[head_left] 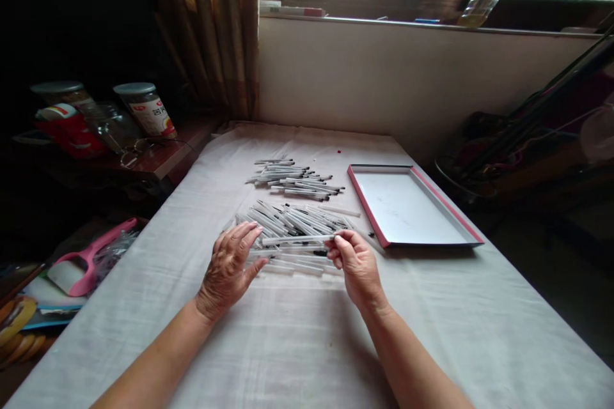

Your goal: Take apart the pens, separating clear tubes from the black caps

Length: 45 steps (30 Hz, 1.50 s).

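My right hand (pixel 355 262) pinches the right end of a translucent white pen barrel (pixel 297 239) between thumb and fingers. The barrel lies level, pointing left over a loose pile of pen parts (pixel 278 220), clear tubes mixed with dark pieces. My left hand (pixel 233 259) is at the pile's left side, its thumb spread from the fingers, close to the barrel's left end; I see nothing held in it. Beyond the pile is a second group of pens (pixel 297 179), laid mostly side by side with dark tips to the right.
A shallow box lid (pixel 407 208) with pink-red sides lies right of the pens on the cloth-covered table (pixel 288 345). Left of the table, a shelf (pixel 177 147) bears jars (pixel 148 112) and glasses (pixel 134 152); a pink-handled scoop (pixel 91 262) lies lower. A window sill (pixel 355 20) runs behind.
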Tool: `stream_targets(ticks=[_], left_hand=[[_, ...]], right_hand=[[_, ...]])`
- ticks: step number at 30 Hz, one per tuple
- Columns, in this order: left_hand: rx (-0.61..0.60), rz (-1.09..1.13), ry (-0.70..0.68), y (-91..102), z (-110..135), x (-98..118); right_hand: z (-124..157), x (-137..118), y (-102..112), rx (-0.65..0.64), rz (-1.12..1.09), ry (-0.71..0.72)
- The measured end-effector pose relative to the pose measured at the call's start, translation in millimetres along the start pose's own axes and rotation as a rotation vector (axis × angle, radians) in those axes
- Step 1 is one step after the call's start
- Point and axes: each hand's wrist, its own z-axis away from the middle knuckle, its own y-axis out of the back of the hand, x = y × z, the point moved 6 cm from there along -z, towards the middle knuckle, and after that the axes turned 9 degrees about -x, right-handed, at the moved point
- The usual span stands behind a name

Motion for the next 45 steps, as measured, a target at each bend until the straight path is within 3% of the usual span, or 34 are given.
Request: stream_targets(ticks=[4,10,15,30,33,39,45], left_hand=[[-0.055,0.048,-0.035,-4.8,-18.2,10.7],[-0.080,0.155,-0.025,-12.5,-36.4,24.7],[-0.001,0.274,-0.010,-18.5,-36.3,36.3],[-0.068,0.474,-0.003,-21.2,-26.8,27.7],[-0.063,0.519,0.063,-22.6,-24.6,23.6],[0.004,0.743,0.365,-36.2,-13.8,10.1],[-0.089,0.904,0.538,-41.9,-11.6,4.6]], right_hand=[[-0.7,7.9,-2.4,-0.031,-0.074,-0.050],[-6.2,10.3,11.5,0.042,-0.156,-0.076],[-7.7,7.3,19.2,0.072,-0.182,-0.089],[-11.1,16.6,23.7,-0.093,-0.109,-0.086],[-10.9,19.6,23.5,-0.106,-0.086,-0.099],[-10.6,20.0,23.3,-0.083,-0.039,-0.118],[-11.5,18.1,22.6,-0.089,-0.022,-0.124]])
